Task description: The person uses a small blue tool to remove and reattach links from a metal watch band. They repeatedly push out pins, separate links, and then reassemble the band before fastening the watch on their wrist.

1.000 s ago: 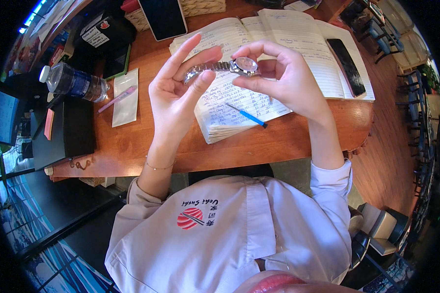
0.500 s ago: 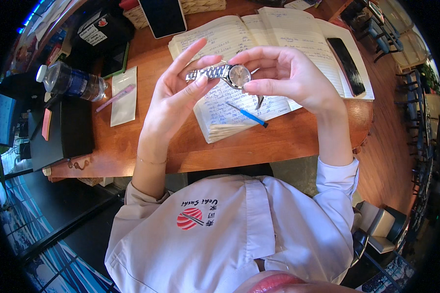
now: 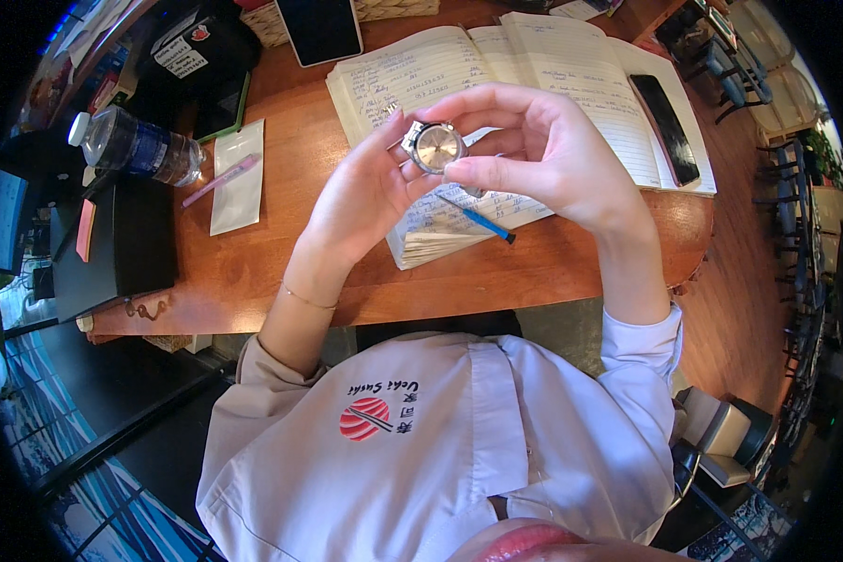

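A silver wristwatch (image 3: pixel 437 148) with a light, pinkish dial is held up over the desk, its face turned toward me. My right hand (image 3: pixel 562 164) grips the case at its edge between thumb and fingers. On the other side, my left hand (image 3: pixel 361 197) is closed about the metal band, which it mostly hides. Below the watch lies a thin blue-handled screwdriver (image 3: pixel 485 224), resting on the near pages of an open notebook (image 3: pixel 421 245).
A black phone (image 3: pixel 665 129) rests on the notebook's right page. At left are a water bottle (image 3: pixel 140 148), a pink pen (image 3: pixel 221 181) on a white paper slip (image 3: pixel 239 206), and a black box (image 3: pixel 126 248). A tablet (image 3: pixel 318 28) stands at the back of the wooden desk (image 3: pixel 253 290).
The watch has turned its dial more toward me and shifted slightly left. My left hand has moved right and closed in; its previously stretched fingers now curl by the band.
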Tool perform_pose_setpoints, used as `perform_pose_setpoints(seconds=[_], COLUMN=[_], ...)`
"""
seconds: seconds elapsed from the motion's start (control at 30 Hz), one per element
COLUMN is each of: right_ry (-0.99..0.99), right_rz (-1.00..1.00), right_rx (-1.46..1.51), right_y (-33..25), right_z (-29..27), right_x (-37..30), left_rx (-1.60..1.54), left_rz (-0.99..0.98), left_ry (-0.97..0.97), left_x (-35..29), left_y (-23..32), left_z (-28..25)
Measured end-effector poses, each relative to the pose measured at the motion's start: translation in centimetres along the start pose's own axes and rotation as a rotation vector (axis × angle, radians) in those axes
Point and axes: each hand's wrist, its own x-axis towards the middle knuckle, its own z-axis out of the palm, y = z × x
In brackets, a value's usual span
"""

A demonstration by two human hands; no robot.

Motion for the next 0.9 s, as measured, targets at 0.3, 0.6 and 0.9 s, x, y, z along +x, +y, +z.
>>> perform_pose_setpoints(seconds=[0.3,0.6,0.9], right_ry=[0.112,0.158,0.198], right_rz=[0.026,-0.040,-0.075], right_rx=[-0.061,-0.022,-0.104], right_y=[-0.3,-0.7,0.6], right_z=[0.5,2.0,4.2], right_x=[-0.1,-0.2,-0.3], left_rx=[1.313,1.057,0.717], left_rz=[0.002,0.384,0.146], left_ry=[0.410,-0.034,-0.214], left_x=[-1.5,1.5,5.6], left_y=[-0.1,-1.1,-1.1], left_z=[1.0,2.8,-0.4])
